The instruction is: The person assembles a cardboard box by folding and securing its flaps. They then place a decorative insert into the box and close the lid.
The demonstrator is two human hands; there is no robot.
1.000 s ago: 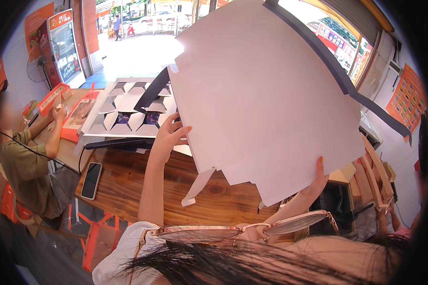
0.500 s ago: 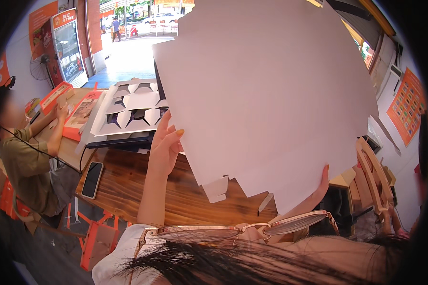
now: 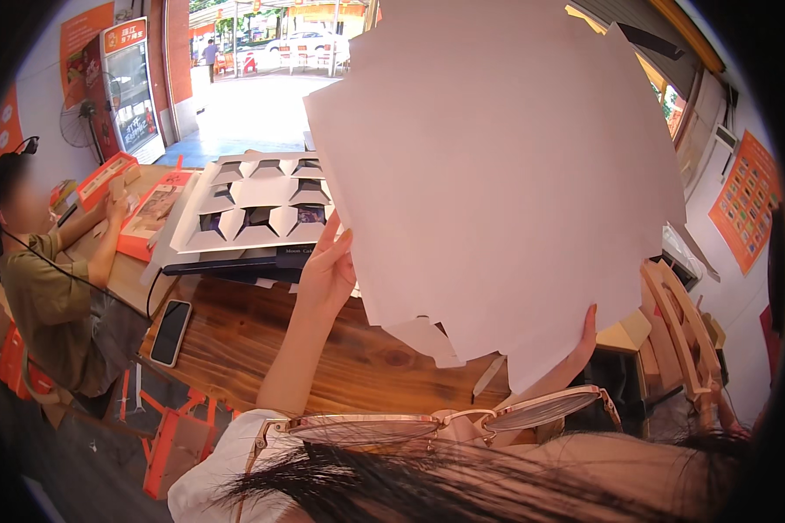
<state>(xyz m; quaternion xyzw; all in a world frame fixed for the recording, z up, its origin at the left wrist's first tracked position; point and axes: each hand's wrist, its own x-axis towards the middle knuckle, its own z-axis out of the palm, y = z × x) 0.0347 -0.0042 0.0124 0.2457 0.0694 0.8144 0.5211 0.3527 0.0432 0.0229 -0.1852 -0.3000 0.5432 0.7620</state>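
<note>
A large flat white cardboard sheet [image 3: 506, 174] with cut tabs along its lower edge is lifted above the wooden table [image 3: 262, 340], filling the upper middle of the view. My left hand [image 3: 327, 272] grips its left edge, fingers up against the sheet. My right hand [image 3: 583, 342] holds its lower right edge; only the fingertips show from behind the sheet. Beyond my left hand lies a white die-cut divider insert [image 3: 257, 202] with several star-shaped openings, on top of a dark box [image 3: 235, 263].
A black phone [image 3: 171, 331] lies at the table's left edge. A seated person [image 3: 39, 279] at the left handles orange boxes [image 3: 144, 218]. A wooden chair [image 3: 680, 331] stands at the right. Glasses and hair fill the lower edge. An open doorway lies behind.
The white sheet has swung right and upward, uncovering more of the divider insert. My left hand has slid down along its left edge; my right hand stays under its lower right edge.
</note>
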